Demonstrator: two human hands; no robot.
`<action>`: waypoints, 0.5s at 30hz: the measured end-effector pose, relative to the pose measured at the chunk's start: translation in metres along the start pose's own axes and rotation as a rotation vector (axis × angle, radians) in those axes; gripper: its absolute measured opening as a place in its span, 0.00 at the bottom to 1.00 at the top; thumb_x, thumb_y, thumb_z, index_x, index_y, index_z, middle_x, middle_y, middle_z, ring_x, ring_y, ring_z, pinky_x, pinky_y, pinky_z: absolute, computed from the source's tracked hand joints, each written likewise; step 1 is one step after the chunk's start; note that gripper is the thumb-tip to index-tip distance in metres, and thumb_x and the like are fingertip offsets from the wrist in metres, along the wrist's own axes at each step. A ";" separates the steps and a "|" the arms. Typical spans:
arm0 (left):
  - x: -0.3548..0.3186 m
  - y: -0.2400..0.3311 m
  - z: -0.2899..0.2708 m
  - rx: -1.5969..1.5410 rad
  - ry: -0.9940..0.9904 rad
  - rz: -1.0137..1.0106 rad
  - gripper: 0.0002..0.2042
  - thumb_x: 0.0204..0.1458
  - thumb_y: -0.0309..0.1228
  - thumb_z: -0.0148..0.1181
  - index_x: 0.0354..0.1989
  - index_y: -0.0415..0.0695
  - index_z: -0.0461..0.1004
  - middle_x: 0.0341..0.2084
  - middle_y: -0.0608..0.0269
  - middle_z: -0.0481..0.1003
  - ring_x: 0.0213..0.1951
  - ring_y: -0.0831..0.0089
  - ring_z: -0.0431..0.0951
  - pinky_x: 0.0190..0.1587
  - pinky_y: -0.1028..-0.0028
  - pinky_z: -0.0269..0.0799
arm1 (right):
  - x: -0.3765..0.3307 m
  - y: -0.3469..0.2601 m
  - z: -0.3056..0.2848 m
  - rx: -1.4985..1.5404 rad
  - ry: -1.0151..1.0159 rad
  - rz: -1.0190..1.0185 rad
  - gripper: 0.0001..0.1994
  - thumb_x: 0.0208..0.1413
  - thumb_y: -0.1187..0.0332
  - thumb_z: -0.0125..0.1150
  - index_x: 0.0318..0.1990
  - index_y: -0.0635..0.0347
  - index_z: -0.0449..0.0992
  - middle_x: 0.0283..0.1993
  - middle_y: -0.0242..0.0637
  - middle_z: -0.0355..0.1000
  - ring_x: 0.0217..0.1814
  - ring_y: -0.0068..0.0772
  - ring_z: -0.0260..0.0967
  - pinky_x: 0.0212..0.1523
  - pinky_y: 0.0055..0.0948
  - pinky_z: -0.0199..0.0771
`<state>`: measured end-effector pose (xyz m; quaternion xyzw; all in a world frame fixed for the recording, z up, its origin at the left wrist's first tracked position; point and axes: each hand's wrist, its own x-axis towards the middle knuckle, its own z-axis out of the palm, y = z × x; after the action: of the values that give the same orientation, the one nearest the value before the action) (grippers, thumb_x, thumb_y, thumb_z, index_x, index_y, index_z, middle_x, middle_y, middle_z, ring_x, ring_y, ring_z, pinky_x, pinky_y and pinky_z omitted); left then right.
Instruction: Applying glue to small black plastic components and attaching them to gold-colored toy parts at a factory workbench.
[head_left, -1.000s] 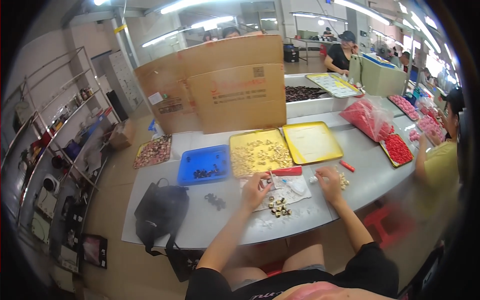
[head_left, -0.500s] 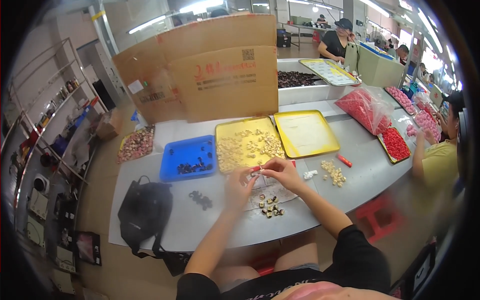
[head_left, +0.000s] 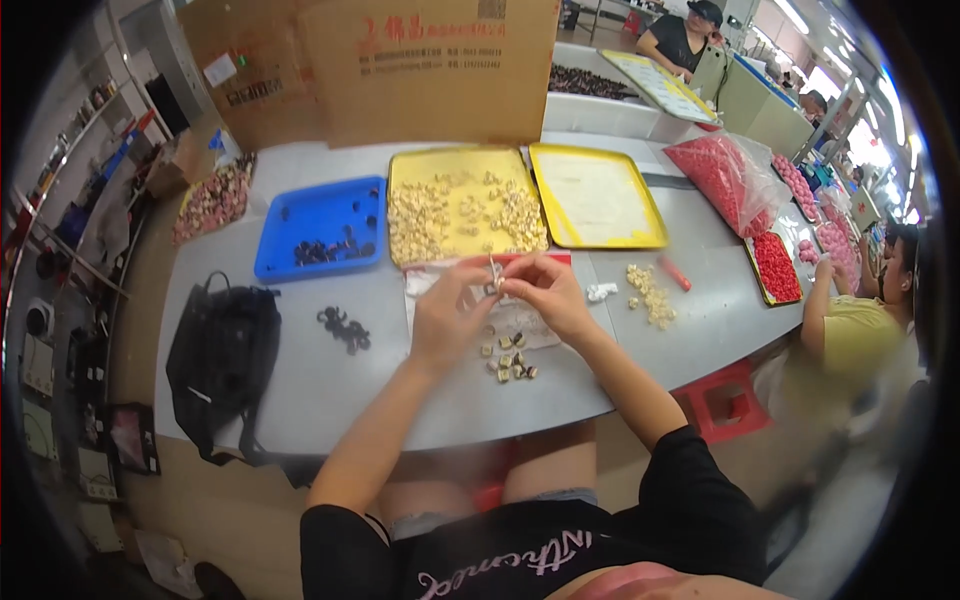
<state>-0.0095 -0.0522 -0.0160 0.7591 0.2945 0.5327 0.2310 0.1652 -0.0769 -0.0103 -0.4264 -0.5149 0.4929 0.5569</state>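
Note:
My left hand and my right hand meet above a pale printed sheet with a red edge. Between their pinched fingertips is a small cream-and-dark piece, too small to name exactly. Just below the hands lie several small cream-and-black pieces in a loose cluster. Beyond my fingers stands a yellow tray of many small cream pieces. To the left, a blue tray holds several dark curved pieces; a small pile of black pieces rests on the tabletop.
Another yellow-rimmed tray stands back right. Nearer are cream pieces, a red tube-shaped item and white crumpled scraps. A black bag lies left. A cardboard sheet rises behind. Co-workers sit at right.
The view has tipped downward, so the table and trays sit higher in the picture. My two hands stay together at the fingertips over the sheet.

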 end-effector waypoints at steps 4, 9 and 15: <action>0.004 0.002 -0.002 -0.021 -0.015 0.016 0.16 0.40 0.22 0.68 0.38 0.43 0.71 0.35 0.62 0.76 0.22 0.74 0.72 0.26 0.76 0.70 | 0.002 -0.001 -0.004 -0.112 -0.029 -0.045 0.06 0.53 0.76 0.62 0.38 0.65 0.74 0.38 0.35 0.75 0.41 0.24 0.72 0.46 0.23 0.73; 0.003 -0.001 -0.001 -0.054 -0.031 0.014 0.18 0.39 0.20 0.68 0.40 0.43 0.71 0.34 0.62 0.76 0.22 0.74 0.72 0.26 0.76 0.70 | 0.000 -0.006 -0.001 -0.107 -0.040 -0.027 0.07 0.54 0.74 0.62 0.39 0.64 0.74 0.35 0.33 0.75 0.40 0.21 0.72 0.42 0.22 0.72; -0.001 0.007 0.002 -0.061 0.041 0.090 0.15 0.39 0.19 0.68 0.36 0.44 0.72 0.30 0.63 0.76 0.22 0.74 0.74 0.25 0.75 0.70 | -0.006 -0.009 -0.004 0.000 -0.061 0.085 0.07 0.52 0.73 0.65 0.37 0.62 0.75 0.38 0.32 0.75 0.42 0.22 0.72 0.46 0.25 0.71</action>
<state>-0.0066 -0.0578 -0.0121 0.7531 0.2484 0.5668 0.2235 0.1699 -0.0837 -0.0027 -0.4327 -0.5130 0.5288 0.5196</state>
